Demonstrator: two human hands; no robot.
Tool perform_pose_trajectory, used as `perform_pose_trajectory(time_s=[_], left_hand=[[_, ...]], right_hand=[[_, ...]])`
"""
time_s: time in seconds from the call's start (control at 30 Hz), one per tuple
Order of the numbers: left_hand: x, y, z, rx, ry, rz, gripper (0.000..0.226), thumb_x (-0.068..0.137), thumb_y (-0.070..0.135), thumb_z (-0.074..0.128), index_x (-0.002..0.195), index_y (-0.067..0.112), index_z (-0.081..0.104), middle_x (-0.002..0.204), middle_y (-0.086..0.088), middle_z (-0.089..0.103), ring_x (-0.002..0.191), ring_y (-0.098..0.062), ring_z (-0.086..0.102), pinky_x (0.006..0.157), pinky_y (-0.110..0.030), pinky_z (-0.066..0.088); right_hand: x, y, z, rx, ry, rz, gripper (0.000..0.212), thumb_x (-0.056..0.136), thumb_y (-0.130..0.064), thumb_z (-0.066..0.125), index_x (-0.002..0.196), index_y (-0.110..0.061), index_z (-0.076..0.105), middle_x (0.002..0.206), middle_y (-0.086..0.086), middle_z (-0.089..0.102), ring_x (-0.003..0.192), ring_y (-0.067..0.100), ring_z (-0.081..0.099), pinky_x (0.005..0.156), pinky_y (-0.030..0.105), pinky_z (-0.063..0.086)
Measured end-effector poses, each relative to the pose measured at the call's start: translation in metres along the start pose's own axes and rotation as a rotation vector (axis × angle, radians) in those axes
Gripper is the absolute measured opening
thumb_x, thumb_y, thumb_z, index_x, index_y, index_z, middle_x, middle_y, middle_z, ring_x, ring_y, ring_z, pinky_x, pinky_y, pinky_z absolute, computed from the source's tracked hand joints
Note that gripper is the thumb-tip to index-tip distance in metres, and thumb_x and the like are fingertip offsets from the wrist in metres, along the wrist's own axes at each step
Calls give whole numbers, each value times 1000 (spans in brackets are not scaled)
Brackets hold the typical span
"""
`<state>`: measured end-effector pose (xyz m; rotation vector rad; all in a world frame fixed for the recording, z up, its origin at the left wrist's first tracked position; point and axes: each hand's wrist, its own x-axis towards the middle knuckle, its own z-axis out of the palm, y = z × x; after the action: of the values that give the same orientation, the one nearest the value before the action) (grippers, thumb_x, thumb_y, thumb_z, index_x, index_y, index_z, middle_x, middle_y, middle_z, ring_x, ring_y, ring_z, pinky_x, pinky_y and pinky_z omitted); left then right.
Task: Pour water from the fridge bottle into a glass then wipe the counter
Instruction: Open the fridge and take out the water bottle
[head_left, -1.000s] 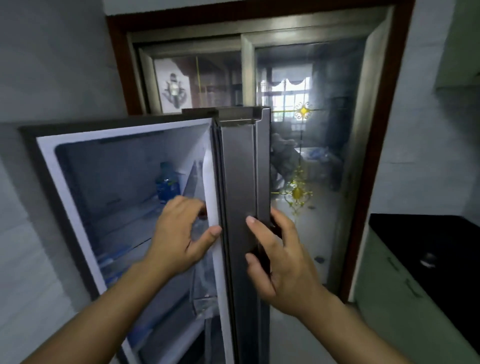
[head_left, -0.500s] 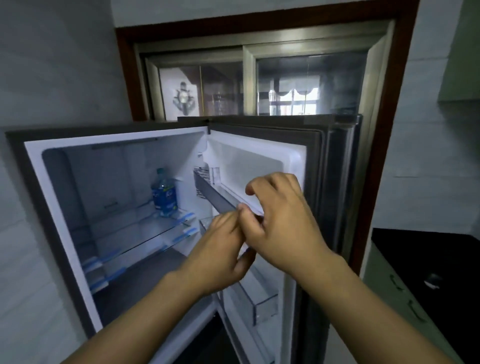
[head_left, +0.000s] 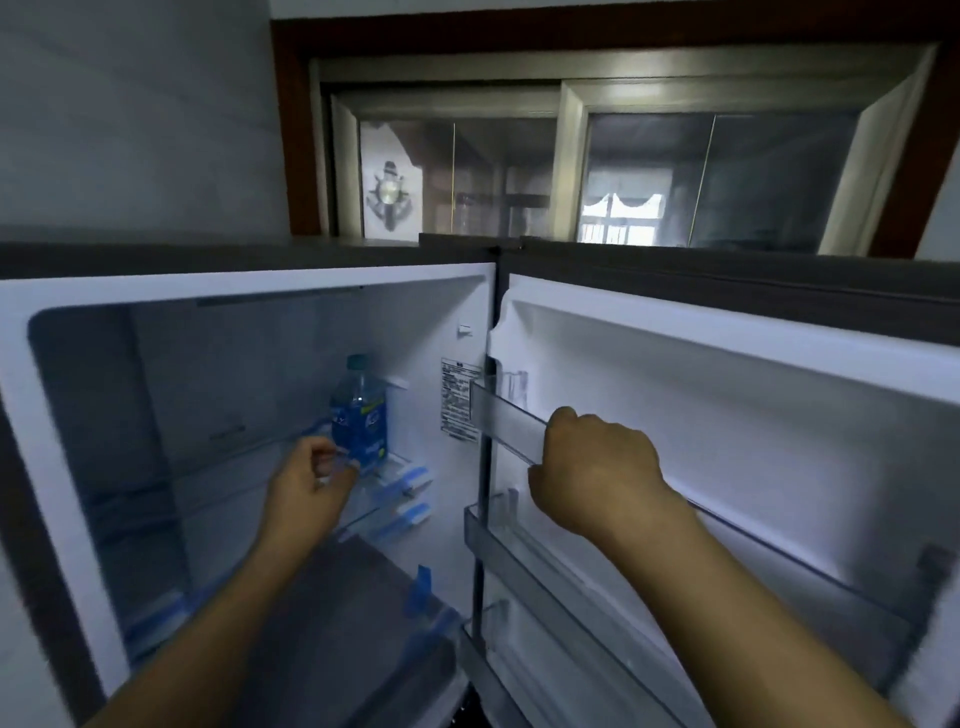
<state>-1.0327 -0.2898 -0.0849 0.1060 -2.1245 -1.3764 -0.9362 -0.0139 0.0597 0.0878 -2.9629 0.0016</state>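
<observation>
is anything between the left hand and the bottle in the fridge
Nothing visible. The left hand is right in front of the blue bottle on the glass shelf, fingers at its base. The right hand grips the door rack, off to the side.

A clear plastic water bottle with a blue label and a teal cap (head_left: 359, 410) is standing upright on the glass shelf inside the open fridge, left of the frame's centre. It is sitting toward the back right of the compartment, its cap on, its lower left edge partly hidden by fingertips.
</observation>
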Motion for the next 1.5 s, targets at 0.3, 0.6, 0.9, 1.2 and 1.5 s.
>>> perform_pose_trajectory(time_s=[0.3, 0.6, 0.9, 1.2, 1.5], left_hand=[[158, -87, 65, -117, 133, -157, 58, 69, 31, 86, 108, 2, 54, 109, -23, 68, 99, -38, 69, 86, -54, 59], [182, -120, 94, -104, 12, -139, 62, 71, 7, 91, 123, -2, 59, 123, -11, 64, 111, -26, 63, 99, -42, 50], [172, -117, 98, -196, 14, -248, 51, 71, 16, 92, 110, 12, 59, 121, -11, 66, 112, -29, 65, 100, -47, 52], [64, -29, 78, -281, -54, -160, 67, 74, 13, 89, 128, 10, 50, 127, -7, 63, 112, -24, 63, 99, -43, 52], [-57, 62, 22, -198, -168, -99, 64, 71, 14, 90, 123, 18, 53, 108, 6, 68, 93, -11, 68, 83, -38, 58]], right_hand=[[49, 1, 31, -150, 123, -7, 13, 96, -28, 47, 96, -21, 36, 68, -6, 36, 62, 21, 43, 56, 33, 33], [52, 17, 31, -150, 80, -12, 18, 98, -41, 38, 95, -24, 32, 69, -5, 36, 68, 22, 50, 64, 34, 46], [56, 32, 33, -152, 137, -5, 23, 95, -43, 41, 91, -23, 32, 67, -5, 38, 64, 24, 45, 57, 34, 37], [49, 50, 37, -132, 233, -83, 24, 96, -40, 46, 95, -19, 34, 71, -4, 36, 66, 27, 43, 52, 32, 31], [-55, 159, 6, -141, 205, 4, 29, 97, -51, 46, 99, -22, 40, 86, -3, 53, 78, 21, 55, 63, 32, 43]])
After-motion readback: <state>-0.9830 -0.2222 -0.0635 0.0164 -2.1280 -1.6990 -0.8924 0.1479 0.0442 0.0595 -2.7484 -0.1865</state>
